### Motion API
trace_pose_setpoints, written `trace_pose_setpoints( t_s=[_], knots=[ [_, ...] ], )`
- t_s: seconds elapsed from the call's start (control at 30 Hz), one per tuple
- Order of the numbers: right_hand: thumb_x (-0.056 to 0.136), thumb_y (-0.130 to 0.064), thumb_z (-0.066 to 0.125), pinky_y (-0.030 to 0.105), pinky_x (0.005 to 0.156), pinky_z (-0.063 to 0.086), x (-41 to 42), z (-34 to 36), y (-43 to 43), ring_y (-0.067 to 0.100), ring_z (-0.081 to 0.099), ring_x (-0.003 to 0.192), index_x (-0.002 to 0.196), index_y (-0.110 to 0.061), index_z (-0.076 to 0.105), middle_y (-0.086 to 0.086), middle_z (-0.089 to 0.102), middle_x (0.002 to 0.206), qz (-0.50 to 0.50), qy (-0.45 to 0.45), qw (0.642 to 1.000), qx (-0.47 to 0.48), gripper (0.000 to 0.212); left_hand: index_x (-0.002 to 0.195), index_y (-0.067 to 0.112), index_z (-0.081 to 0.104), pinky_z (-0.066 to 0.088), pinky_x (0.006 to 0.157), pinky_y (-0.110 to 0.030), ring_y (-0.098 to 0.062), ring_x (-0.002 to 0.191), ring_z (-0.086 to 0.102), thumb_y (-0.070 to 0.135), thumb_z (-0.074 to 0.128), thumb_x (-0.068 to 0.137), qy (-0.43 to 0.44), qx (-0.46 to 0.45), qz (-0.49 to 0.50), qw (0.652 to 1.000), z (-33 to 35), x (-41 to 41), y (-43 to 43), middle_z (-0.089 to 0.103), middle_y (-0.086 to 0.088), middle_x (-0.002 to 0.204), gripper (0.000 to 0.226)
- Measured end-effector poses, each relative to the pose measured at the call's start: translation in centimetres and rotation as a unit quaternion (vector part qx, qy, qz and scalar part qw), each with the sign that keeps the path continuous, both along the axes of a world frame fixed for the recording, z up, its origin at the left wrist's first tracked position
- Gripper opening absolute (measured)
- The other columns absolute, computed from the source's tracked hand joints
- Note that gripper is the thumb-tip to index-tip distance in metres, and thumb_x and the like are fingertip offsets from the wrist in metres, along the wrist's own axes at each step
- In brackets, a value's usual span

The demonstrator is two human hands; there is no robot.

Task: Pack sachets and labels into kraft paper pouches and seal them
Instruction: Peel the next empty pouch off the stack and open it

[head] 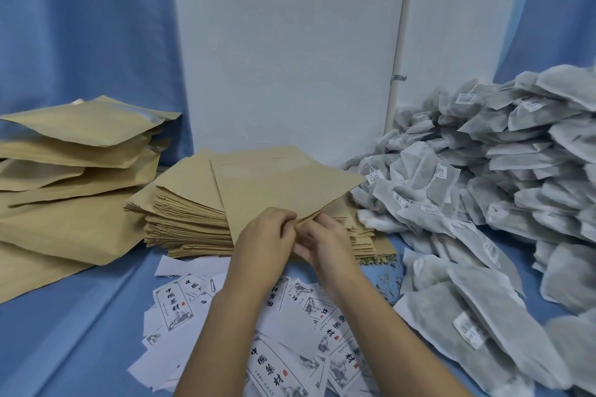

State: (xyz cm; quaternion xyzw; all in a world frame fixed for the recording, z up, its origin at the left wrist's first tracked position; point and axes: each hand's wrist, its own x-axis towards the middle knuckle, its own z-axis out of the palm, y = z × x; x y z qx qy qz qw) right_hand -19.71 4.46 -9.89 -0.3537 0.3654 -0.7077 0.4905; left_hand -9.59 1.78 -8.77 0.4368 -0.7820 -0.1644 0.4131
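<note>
Your left hand (264,243) and your right hand (325,246) meet in the middle of the view, fingers curled, both pinching the near edge of one kraft pouch (283,184). The fingertips of the two hands sit just beside each other at that edge, and the thumbs are on top. The pouch you hold is flat and tilted, its near corner in your grip and its far end fanning out over the stack of flat pouches (187,213) directly beneath it. That stack lies on the blue cloth (80,332) that covers the surface, its edges staggered like a splayed deck. Under your forearms, nearer to you, the labels (174,306) are scattered loose over the cloth, white slips printed with black characters and small ink drawings, overlapping at every angle. To your right, the sachets (483,171) rise in a big grey heap of soft non-woven bags, several showing small white barcode tags, and the nearest ones spill down beside your right forearm. To your left, well apart from the hands, a pile of puffed pouches (74,151) lies stacked; the top one shows a silvery lining at its mouth. Behind everything stands a white panel (290,42), with blue curtains (80,26) on either side.
</note>
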Motion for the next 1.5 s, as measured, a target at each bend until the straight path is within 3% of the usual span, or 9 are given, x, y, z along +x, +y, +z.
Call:
trace_pose_setpoints(
  t_s=[0.27, 0.4, 0.67, 0.8, 0.9, 1.07, 1.3, 1.4, 1.5],
  knots=[
    [0.087, 0.012, 0.047, 0.021, 0.057, 0.055, 0.8, 0.7, -0.1, 0.010, 0.063, 0.053, 0.074, 0.001, 0.053, 0.005, 0.059, 0.053, -0.045, -0.108, 0.992, 0.036, 0.018, 0.102, 0.019, 0.067, 0.044, 0.078, -0.033, -0.020, 0.090, 0.059, 0.022, 0.044, 0.097, -0.071, -0.078, 0.031, 0.994, 0.3, -0.3, 0.8, 0.068, 0.002, 0.098, 0.023],
    [0.084, 0.015, 0.048, 0.017, 0.043, 0.047, 0.5, 1.0, 0.0, 0.008, 0.043, 0.040, 0.066, -0.006, 0.047, 0.004, 0.044, 0.048, -0.084, -0.129, 0.986, 0.063, 0.028, 0.105, 0.019, 0.063, 0.045, 0.078, -0.039, -0.025, 0.088, 0.060, 0.027, 0.041, 0.099, -0.082, -0.063, 0.024, 0.994, 0.3, -0.7, 1.3, 0.069, -0.002, 0.094, 0.024],
    [0.083, 0.017, 0.046, 0.016, 0.043, 0.046, 0.9, 0.9, -0.1, 0.005, 0.050, 0.040, 0.057, -0.008, 0.049, -0.003, 0.050, 0.042, -0.144, -0.081, 0.984, 0.066, 0.036, 0.106, 0.015, 0.063, 0.043, 0.079, -0.040, -0.030, 0.092, 0.061, 0.024, 0.044, 0.098, 0.015, -0.045, 0.076, 0.996, 0.8, -1.4, 1.6, 0.070, -0.006, 0.096, 0.023],
    [0.086, 0.012, 0.051, 0.020, 0.051, 0.054, 1.0, 1.2, -0.1, 0.007, 0.054, 0.043, 0.072, -0.004, 0.058, 0.002, 0.057, 0.052, -0.092, -0.103, 0.988, 0.064, 0.022, 0.109, 0.022, 0.062, 0.045, 0.080, -0.035, -0.020, 0.098, 0.061, 0.018, 0.051, 0.092, -0.005, -0.055, 0.089, 0.994, 0.8, -0.6, 1.4, 0.068, 0.006, 0.107, 0.020],
    [0.090, 0.002, 0.056, 0.022, 0.055, 0.057, 0.8, 0.7, -0.3, 0.011, 0.065, 0.053, 0.090, -0.003, 0.063, 0.006, 0.068, 0.065, -0.079, -0.147, 0.980, 0.110, 0.009, 0.123, 0.024, 0.053, 0.046, 0.082, -0.036, -0.021, 0.101, 0.060, 0.007, 0.051, 0.086, -0.038, -0.086, 0.071, 0.993, 0.8, -0.3, 1.3, 0.057, 0.010, 0.125, 0.040],
    [0.096, -0.023, 0.053, 0.024, 0.051, 0.055, -1.3, 0.1, -0.4, 0.019, 0.063, 0.080, 0.103, -0.011, 0.057, 0.015, 0.063, 0.095, -0.140, -0.176, 0.959, 0.171, 0.015, 0.127, 0.016, 0.054, 0.036, 0.079, -0.032, -0.024, 0.100, 0.059, -0.010, 0.053, 0.078, -0.092, -0.151, 0.104, 0.979, 0.3, 0.9, 0.8, 0.057, 0.004, 0.130, 0.055],
    [0.097, -0.023, 0.052, 0.026, 0.057, 0.054, -3.4, 0.5, -0.1, 0.021, 0.065, 0.094, 0.117, -0.009, 0.059, 0.011, 0.066, 0.111, -0.203, -0.215, 0.941, 0.166, 0.026, 0.135, 0.019, 0.047, 0.036, 0.085, -0.028, -0.020, 0.113, 0.054, -0.003, 0.048, 0.088, -0.078, -0.096, 0.152, 0.981, -0.2, 1.5, 0.2, 0.050, 0.005, 0.137, 0.052],
    [0.095, -0.013, 0.053, 0.025, 0.060, 0.059, -3.1, 1.0, -0.1, 0.017, 0.065, 0.090, 0.096, -0.013, 0.062, 0.004, 0.067, 0.094, -0.209, -0.163, 0.959, 0.105, 0.009, 0.137, 0.018, 0.046, 0.040, 0.083, -0.032, -0.024, 0.114, 0.054, 0.000, 0.044, 0.088, -0.064, -0.055, 0.164, 0.983, 0.0, 1.4, 0.1, 0.051, 0.002, 0.136, 0.051],
    [0.085, 0.000, 0.060, 0.032, 0.082, 0.058, -1.7, 1.5, -0.1, 0.014, 0.065, 0.086, 0.097, -0.017, 0.058, -0.003, 0.068, 0.085, -0.193, 0.048, 0.980, 0.025, 0.021, 0.137, 0.017, 0.048, 0.042, 0.083, -0.034, -0.029, 0.111, 0.055, 0.011, 0.045, 0.091, -0.055, -0.031, 0.158, 0.985, 0.7, 1.4, 0.2, 0.056, -0.005, 0.130, 0.046]
  ],
)
